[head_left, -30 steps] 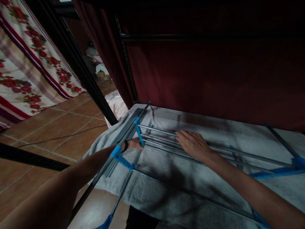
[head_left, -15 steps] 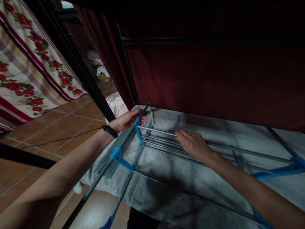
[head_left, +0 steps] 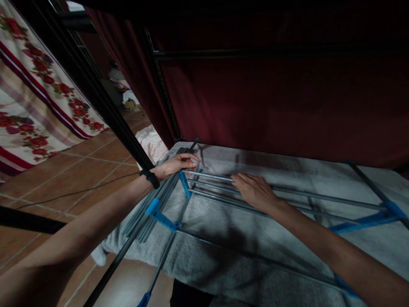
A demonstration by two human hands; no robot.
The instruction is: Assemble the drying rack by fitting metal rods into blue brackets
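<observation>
A partly assembled rack of grey metal tubes with blue plastic brackets lies across a grey blanket. My left hand, a black band at its wrist, is bent round the frame tube just above the left upper bracket. Its fingers curl over the tube, with their tips near the end of the top rod. My right hand is closed over that top rod, farther along it. Beneath my left forearm is a bundle of loose grey tubes.
A dark upright post stands at the left, beside a dark red curtain behind the blanket. A floral cloth hangs at far left. A thin black cable crosses the tiled floor.
My left hand has come in from beyond the frame tube, and its fingers are now bent beside the bracket. My right hand stays on the top rod. The view has shifted slightly.
</observation>
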